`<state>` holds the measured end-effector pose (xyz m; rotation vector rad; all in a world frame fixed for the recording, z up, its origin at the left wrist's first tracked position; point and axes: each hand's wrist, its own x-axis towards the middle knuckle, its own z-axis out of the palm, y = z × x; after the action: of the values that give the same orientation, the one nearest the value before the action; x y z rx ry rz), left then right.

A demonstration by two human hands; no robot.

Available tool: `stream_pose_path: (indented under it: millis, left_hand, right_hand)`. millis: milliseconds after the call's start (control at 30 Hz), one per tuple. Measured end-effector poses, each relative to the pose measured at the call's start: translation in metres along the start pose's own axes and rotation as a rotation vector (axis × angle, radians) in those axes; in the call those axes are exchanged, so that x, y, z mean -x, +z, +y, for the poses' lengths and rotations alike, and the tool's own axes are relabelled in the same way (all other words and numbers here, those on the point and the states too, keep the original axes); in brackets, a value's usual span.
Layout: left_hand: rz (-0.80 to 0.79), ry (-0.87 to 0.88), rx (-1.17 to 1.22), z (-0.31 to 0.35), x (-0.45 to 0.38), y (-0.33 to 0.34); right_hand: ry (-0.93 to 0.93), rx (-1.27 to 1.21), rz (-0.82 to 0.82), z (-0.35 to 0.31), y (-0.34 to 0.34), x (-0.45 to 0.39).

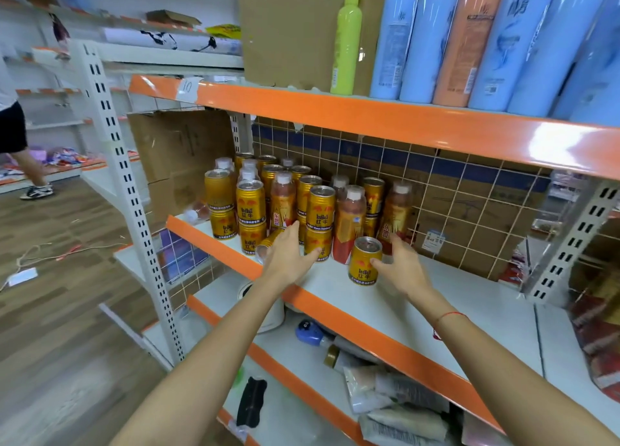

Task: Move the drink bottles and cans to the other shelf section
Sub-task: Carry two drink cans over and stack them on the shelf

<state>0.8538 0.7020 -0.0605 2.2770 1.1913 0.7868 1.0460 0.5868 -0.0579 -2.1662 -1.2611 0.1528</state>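
Note:
Several gold Red Bull cans [320, 211], some stacked two high, and several white-capped red tea bottles [349, 224] crowd the left end of the middle shelf [469, 298]. One gold can [365, 261] stands alone in front of them. My right hand [402, 268] reaches to its right side, fingers loosely spread, the thumb touching the can. My left hand [290, 254] lies over a can [266, 246] that has tipped onto its side at the shelf's front edge; the fingers are fairly straight. One bottle [198, 212] lies on its side at the far left.
Tall blue, orange and green bottles [469, 40] and a cardboard box [295, 33] fill the upper shelf. The lower shelf [295, 355] holds packets and a blue item. A person's legs [30, 174] are in the aisle at left. Red packages [600, 338] lie in the right section.

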Motion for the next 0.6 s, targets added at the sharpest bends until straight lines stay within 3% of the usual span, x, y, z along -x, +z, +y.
stream_pose_path:
  millis: [600]
  left_hand:
    - [0.018,0.024,0.338,0.001,-0.115,0.023]
  right_hand:
    - [0.034,-0.144,-0.06,0.014,0.046,-0.045]
